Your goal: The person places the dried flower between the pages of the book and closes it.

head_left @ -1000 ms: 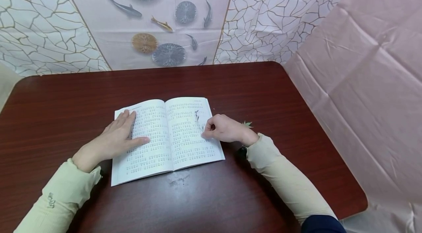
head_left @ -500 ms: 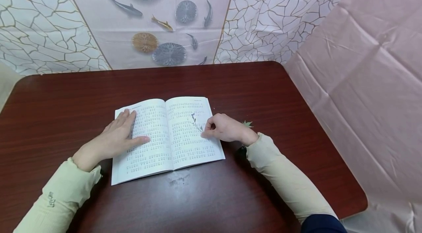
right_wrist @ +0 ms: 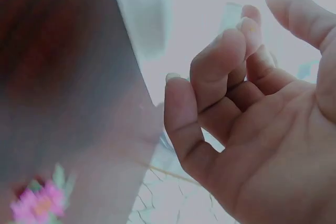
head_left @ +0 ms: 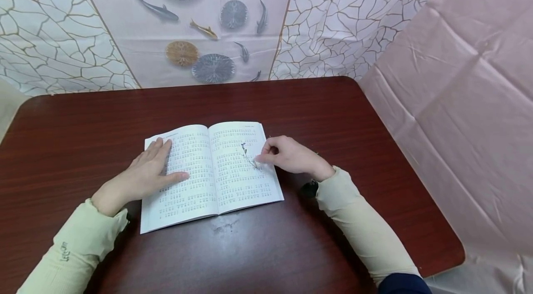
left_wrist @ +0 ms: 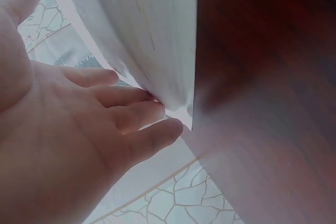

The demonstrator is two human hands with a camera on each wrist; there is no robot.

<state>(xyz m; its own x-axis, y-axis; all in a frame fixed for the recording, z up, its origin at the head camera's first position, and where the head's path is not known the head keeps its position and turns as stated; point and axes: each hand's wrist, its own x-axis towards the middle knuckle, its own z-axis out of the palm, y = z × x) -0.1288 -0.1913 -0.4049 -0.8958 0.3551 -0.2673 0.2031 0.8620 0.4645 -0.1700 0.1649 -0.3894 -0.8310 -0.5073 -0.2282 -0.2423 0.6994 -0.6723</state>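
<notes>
An open book (head_left: 191, 201) with printed pages lies on the dark red-brown table. My left hand (head_left: 143, 174) rests flat on its left page, thumb spread to the right. A thin sprig with a small purple flower (head_left: 249, 157) lies on the right page. My right hand (head_left: 291, 155) hovers at the right page's outer edge, beside the stem's lower end. In the right wrist view, the thumb (right_wrist: 299, 17) stands apart from the loosely bent fingers, and nothing shows between them. The left wrist view has the left fingers (left_wrist: 157, 140) against the book's pages (left_wrist: 168, 40).
A pink flower with green leaves (right_wrist: 39, 203) lies on the table in the right wrist view. The table (head_left: 354, 123) ends at a patterned cloth backdrop (head_left: 233, 39), with a plain pinkish cloth (head_left: 458, 100) along the right side.
The sprig has swung left on the right page and now lies there, released. My right hand has risen slightly and parted its thumb and fingers. The left hand stays put.
</notes>
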